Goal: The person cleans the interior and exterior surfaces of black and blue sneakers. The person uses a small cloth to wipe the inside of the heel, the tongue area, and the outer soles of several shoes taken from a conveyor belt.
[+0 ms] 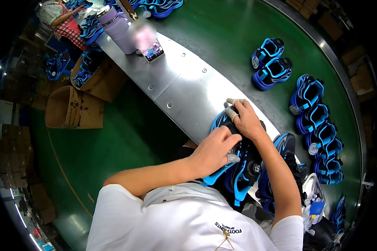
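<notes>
A black and blue sneaker (216,122) lies at the steel ledge in front of me, toe pointing away, partly covered by my hands. My right hand (246,120) grips its front part, with beige covers on some fingertips. My left hand (213,151) is curled over the middle of the shoe, with a grey cover on one digit. Whatever its fingers pinch is hidden. Right beside this shoe lies another sneaker (244,173) with a round dial and a light-blue heel loop. Further sneakers (284,144) lie beyond my right forearm.
On the steel ledge (184,79) stand a lilac bottle (116,31) and a phone (152,51). Several sneakers (318,121) sit on the green belt (238,25). Cardboard boxes (71,109) are on the left, near another person (69,29). A tray with plastic bags (314,201) is at right.
</notes>
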Action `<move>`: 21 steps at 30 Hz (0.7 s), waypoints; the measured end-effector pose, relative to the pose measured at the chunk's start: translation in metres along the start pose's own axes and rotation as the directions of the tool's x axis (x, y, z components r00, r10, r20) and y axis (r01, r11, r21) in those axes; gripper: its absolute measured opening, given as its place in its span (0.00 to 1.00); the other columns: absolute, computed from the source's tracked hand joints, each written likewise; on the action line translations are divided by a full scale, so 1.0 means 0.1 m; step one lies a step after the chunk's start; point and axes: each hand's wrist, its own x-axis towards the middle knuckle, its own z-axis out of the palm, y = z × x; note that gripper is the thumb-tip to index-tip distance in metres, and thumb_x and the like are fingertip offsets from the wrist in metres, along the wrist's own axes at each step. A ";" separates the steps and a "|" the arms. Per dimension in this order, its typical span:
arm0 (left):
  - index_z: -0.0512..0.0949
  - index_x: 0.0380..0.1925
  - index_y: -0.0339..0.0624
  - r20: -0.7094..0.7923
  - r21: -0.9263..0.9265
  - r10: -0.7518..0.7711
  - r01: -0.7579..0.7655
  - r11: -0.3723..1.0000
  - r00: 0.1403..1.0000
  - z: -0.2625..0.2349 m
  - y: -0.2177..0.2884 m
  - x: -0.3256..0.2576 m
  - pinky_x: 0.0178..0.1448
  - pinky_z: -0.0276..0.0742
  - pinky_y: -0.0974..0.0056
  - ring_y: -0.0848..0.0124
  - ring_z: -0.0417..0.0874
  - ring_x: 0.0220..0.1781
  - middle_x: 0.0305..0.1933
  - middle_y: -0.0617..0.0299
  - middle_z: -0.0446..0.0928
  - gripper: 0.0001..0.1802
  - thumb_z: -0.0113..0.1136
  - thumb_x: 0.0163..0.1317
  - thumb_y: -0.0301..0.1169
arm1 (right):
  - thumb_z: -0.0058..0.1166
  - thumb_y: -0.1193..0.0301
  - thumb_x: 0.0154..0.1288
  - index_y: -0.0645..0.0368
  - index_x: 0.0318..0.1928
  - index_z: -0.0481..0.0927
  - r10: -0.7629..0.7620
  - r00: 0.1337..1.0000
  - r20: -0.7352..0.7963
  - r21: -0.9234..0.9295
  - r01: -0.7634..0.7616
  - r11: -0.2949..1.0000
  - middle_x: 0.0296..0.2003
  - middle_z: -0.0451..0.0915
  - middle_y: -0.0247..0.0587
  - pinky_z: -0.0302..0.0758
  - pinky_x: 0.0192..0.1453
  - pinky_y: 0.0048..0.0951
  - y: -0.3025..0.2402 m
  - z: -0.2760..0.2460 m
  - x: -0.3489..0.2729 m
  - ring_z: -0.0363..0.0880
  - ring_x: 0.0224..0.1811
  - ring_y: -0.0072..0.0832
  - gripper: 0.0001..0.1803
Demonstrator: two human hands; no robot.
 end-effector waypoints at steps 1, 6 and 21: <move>0.77 0.49 0.41 -0.005 0.087 -0.077 0.077 0.993 0.997 0.00 0.03 -0.03 0.52 0.72 0.57 0.55 0.73 0.46 0.41 0.55 0.74 0.24 0.57 0.48 0.19 | 0.51 0.57 0.68 0.53 0.58 0.77 0.002 1.000 0.006 0.001 -0.002 1.000 0.54 0.75 0.55 0.70 0.60 0.43 0.00 0.00 0.02 0.75 0.54 0.50 0.22; 0.75 0.53 0.42 0.251 -0.252 0.169 -0.105 0.962 0.953 -0.01 -0.15 0.02 0.54 0.72 0.58 0.54 0.74 0.48 0.44 0.53 0.74 0.31 0.53 0.42 0.16 | 0.46 0.61 0.70 0.58 0.50 0.78 0.160 0.987 0.015 -0.022 -0.160 0.987 0.39 0.76 0.59 0.72 0.51 0.47 -0.02 0.04 0.13 0.75 0.44 0.55 0.17; 0.77 0.51 0.42 0.328 -0.148 0.020 0.030 0.989 0.944 -0.07 -0.12 0.36 0.53 0.71 0.59 0.59 0.74 0.48 0.44 0.58 0.76 0.27 0.54 0.46 0.19 | 0.44 0.65 0.68 0.61 0.41 0.76 0.234 0.948 -0.216 0.059 -0.227 0.972 0.37 0.80 0.62 0.70 0.48 0.54 0.26 0.06 0.30 0.76 0.43 0.60 0.13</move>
